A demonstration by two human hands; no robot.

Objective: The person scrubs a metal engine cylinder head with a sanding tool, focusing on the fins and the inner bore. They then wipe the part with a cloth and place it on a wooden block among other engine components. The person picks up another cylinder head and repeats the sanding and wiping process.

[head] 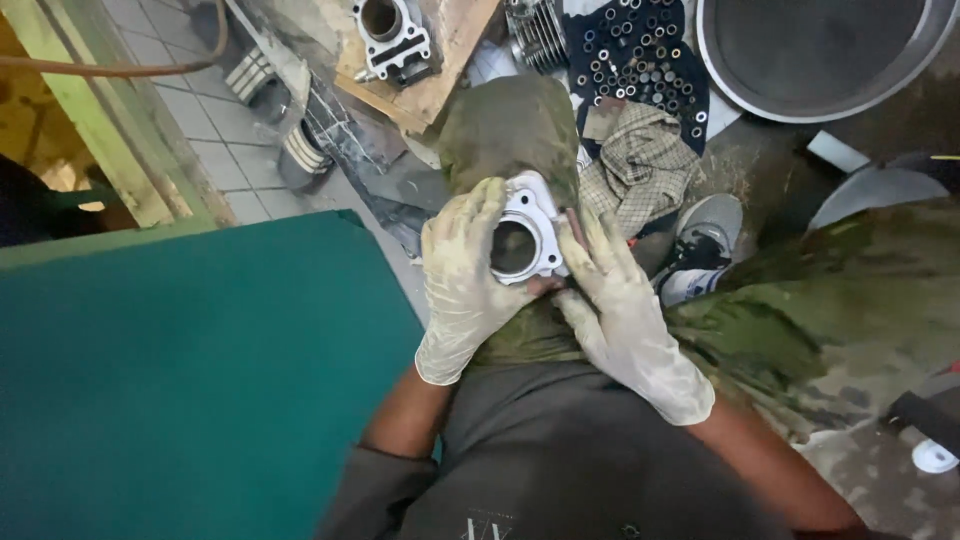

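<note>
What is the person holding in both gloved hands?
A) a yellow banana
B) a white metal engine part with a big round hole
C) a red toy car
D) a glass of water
B: the left hand and right hand, both in dirty pale gloves, clasp a white metal engine part with a large round bore, held over an olive-green cloth.
</note>
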